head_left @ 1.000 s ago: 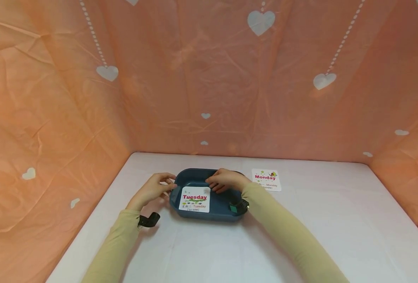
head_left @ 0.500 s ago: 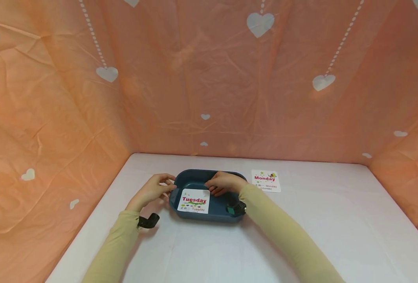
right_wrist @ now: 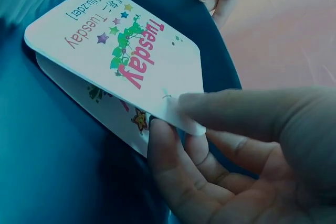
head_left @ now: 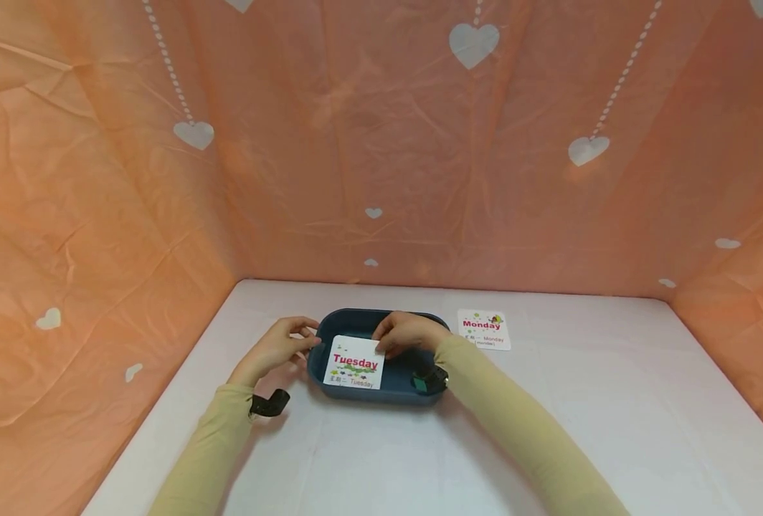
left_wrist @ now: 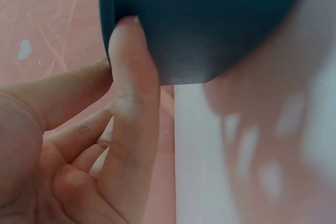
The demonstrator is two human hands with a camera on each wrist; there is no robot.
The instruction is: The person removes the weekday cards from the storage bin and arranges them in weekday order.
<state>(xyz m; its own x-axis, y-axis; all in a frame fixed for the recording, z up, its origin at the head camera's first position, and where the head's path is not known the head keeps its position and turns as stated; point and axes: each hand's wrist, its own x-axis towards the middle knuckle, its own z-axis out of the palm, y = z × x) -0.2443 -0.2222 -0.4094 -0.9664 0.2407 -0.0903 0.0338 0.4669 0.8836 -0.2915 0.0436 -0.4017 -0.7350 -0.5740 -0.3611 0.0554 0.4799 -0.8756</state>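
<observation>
A dark blue oval tray [head_left: 394, 395] stands on the white table. At its left end my left hand [head_left: 278, 349] pinches the rim, with the thumb [left_wrist: 134, 82] along the wall in the left wrist view. Inside the tray my right hand [head_left: 407, 333] pinches a white card printed "Tuesday" [head_left: 353, 364] by one corner, thumb on its face. In the right wrist view the Tuesday card [right_wrist: 121, 45] is tilted up over another card [right_wrist: 105, 106] bearing a star picture, which it mostly covers.
A "Monday" card [head_left: 485, 331] lies flat on the table [head_left: 581, 401], behind and right of the tray. Orange cloth [head_left: 356, 143] with white hearts walls the table at the back and both sides.
My right thumb and fingers have taken hold of the Tuesday card's corner, and that card has tilted up. My left hand stays at the tray's rim.
</observation>
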